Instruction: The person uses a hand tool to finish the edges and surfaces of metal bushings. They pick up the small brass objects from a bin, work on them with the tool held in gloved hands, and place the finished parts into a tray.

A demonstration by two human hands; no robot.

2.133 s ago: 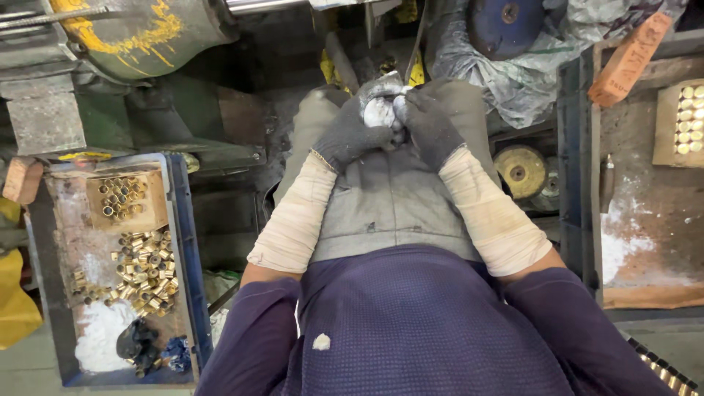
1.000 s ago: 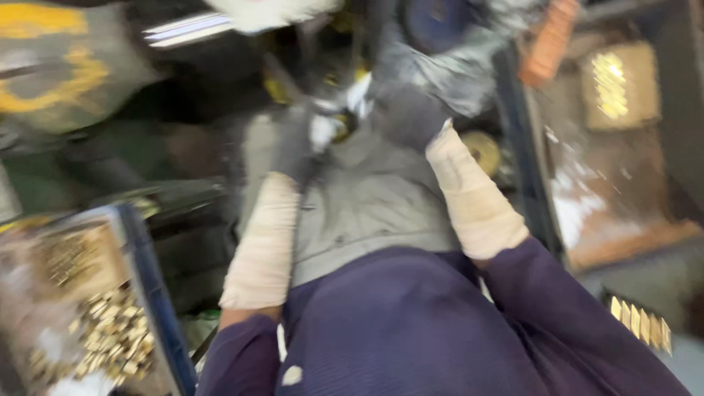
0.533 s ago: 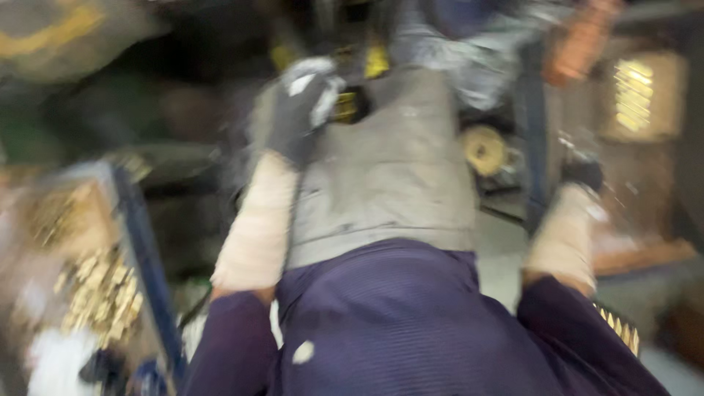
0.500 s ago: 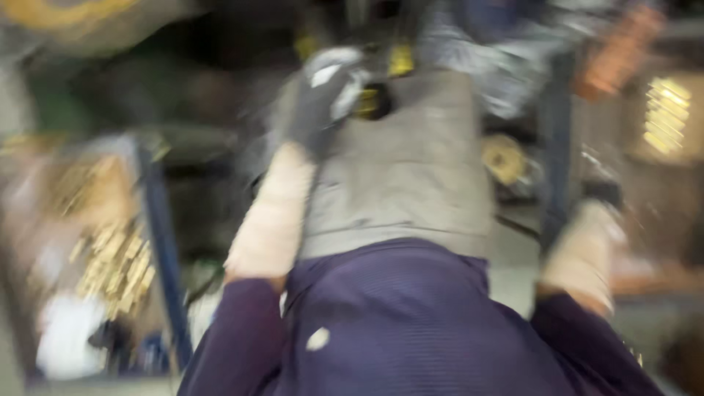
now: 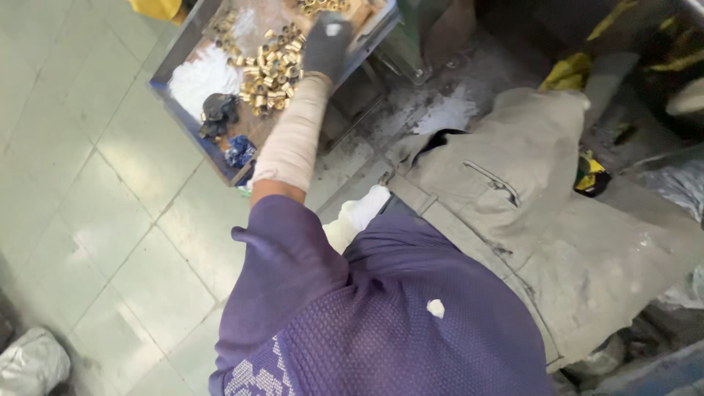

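Blue tray (image 5: 192, 125) (on floor): brass pieces (image 5: 270, 67), white rag (image 5: 202, 75).

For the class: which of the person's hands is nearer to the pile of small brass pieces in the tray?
Left. The gloved left hand hovers at the brass pieces in the tray; the right hand is out of view.

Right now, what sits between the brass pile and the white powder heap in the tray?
Nothing distinct: in the head view the brass pieces run right up to the white powder heap. The dark rag lies below them both.

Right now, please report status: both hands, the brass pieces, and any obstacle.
Left hand, gloved, over the tray, at the brass pieces; grip hidden. Right hand out of view. White powder and dark rag lie beside the pile, not blocking.
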